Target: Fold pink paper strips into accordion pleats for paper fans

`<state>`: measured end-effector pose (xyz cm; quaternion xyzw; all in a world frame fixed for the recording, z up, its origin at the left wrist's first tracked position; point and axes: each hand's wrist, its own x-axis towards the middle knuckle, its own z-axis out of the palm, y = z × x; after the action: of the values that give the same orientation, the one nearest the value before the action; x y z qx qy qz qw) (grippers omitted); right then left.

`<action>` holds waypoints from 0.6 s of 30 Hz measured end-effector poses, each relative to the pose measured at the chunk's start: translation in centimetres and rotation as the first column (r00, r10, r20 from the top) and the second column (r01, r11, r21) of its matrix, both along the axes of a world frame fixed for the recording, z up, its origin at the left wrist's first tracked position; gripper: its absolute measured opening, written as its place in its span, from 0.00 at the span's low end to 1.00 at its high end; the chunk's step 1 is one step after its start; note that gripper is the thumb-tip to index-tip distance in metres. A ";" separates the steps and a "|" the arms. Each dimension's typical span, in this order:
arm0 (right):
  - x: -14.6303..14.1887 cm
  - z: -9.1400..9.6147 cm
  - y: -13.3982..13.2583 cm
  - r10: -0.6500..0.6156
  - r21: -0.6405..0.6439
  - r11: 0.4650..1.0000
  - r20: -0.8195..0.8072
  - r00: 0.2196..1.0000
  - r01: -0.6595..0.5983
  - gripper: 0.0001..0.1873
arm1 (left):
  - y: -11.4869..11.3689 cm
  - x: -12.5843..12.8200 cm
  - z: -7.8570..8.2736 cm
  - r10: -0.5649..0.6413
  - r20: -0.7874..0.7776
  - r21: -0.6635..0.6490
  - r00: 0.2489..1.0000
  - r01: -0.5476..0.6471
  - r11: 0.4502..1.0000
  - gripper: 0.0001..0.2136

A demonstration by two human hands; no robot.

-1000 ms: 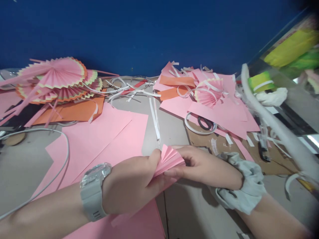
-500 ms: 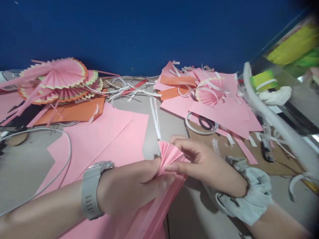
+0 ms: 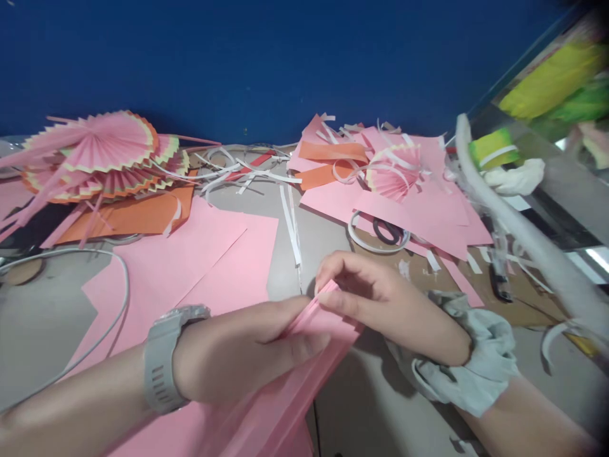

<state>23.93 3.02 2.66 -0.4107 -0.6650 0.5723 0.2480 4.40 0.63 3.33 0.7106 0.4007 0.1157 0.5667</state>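
Note:
A pink sheet folded into narrow pleats (image 3: 304,355) lies between both hands above a grey table (image 3: 38,324). My left hand (image 3: 242,352), with a grey watch on the wrist, grips the pleated strip along its side, thumb on top. My right hand (image 3: 380,298), with a grey cloth band at the wrist, pinches the far end of the pleats shut with fingertips and thumb. The strip's lower part runs out of view at the bottom edge.
Flat pink sheets (image 3: 200,260) lie left of the hands. Finished pink fans (image 3: 99,152) sit on orange paper (image 3: 128,216) at back left. Pink scraps with a small fan (image 3: 392,174), white strips (image 3: 290,222) and tape rings (image 3: 375,231) lie at back right. A white cable (image 3: 114,298) curves left; a blue wall stands behind.
The fanned-out pleat end has been pressed flat into a closed stack. My right hand moved up over the end and pinched it; my left hand shifted slightly left along the strip.

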 end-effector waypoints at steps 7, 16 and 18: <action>0.2 -0.6 0.3 -0.217 0.116 0.970 0.024 0.976 0.213 0.05 | 0.5 0.3 0.2 0.178 -0.373 0.170 0.911 -0.122 0.978 0.15; 0.1 -0.7 0.1 -0.220 0.139 0.967 0.018 0.975 0.215 0.05 | 0.1 0.2 -0.3 0.175 -0.340 0.119 0.924 -0.143 0.983 0.15; 0.1 -0.7 0.1 -0.222 0.153 0.964 0.015 0.975 0.217 0.05 | 0.1 0.1 -0.3 0.171 -0.354 0.107 0.919 -0.141 0.984 0.16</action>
<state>24.04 3.08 1.94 -0.4712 -0.6604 0.4829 0.3295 4.52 0.77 2.99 0.7075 0.5486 0.0434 0.4434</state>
